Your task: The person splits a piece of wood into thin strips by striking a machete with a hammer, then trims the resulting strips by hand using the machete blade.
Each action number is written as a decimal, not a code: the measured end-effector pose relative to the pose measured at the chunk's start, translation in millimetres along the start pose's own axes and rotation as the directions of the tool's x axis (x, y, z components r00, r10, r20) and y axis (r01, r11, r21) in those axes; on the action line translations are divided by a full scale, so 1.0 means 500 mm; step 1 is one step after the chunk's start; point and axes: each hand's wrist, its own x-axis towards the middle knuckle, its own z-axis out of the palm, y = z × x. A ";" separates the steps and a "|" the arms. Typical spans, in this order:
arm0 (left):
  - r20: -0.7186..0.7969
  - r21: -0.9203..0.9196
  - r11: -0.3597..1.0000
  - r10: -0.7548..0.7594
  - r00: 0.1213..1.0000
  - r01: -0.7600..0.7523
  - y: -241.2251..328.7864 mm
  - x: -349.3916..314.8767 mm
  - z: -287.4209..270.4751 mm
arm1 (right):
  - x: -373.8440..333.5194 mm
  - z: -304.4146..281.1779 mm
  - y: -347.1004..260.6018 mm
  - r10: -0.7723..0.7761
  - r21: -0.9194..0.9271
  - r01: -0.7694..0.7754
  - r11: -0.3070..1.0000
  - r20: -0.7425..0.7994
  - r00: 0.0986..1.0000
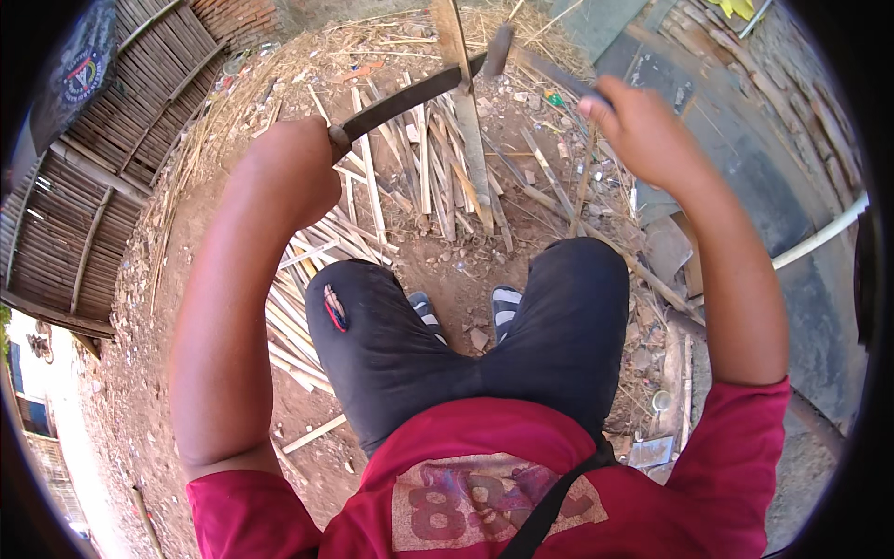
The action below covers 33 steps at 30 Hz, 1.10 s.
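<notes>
My left hand (296, 170) is closed round the handle of a machete (396, 101), whose dark blade reaches up and to the right. The blade lies across an upright split bamboo piece (475, 140) and seems lodged in it; its exact depth cannot be made out. In my right hand (643, 130) is a hammer (557, 74), its fingers wrapped round the handle. The hammer's dark head is beside the machete's tip, just past the bamboo; whether they touch is unclear. The bamboo's lower end stands on the ground in front of my feet.
Split bamboo strips (303, 321) lie heaped in front of and beside my left leg. A woven bamboo wall (140, 102) stands at left. Dark sheets (801, 317) and a pale pipe (819, 233) lie at right. Dry straw and rubble cover the soil ahead.
</notes>
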 end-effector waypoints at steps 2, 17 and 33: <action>-0.004 -0.015 1.000 0.001 1.000 -0.001 0.012 -0.004 0.005 | 0.002 -0.011 0.006 0.035 0.058 -0.025 0.998 -0.180 0.983; 0.022 -0.021 0.999 0.040 0.999 -0.040 0.008 0.013 0.000 | -0.064 0.031 -0.084 -0.065 0.060 0.067 0.996 -0.027 0.997; -0.024 -0.066 0.996 0.066 0.998 -0.067 0.010 0.005 0.019 | -0.041 -0.040 -0.097 -0.070 0.214 0.149 0.965 -0.340 0.938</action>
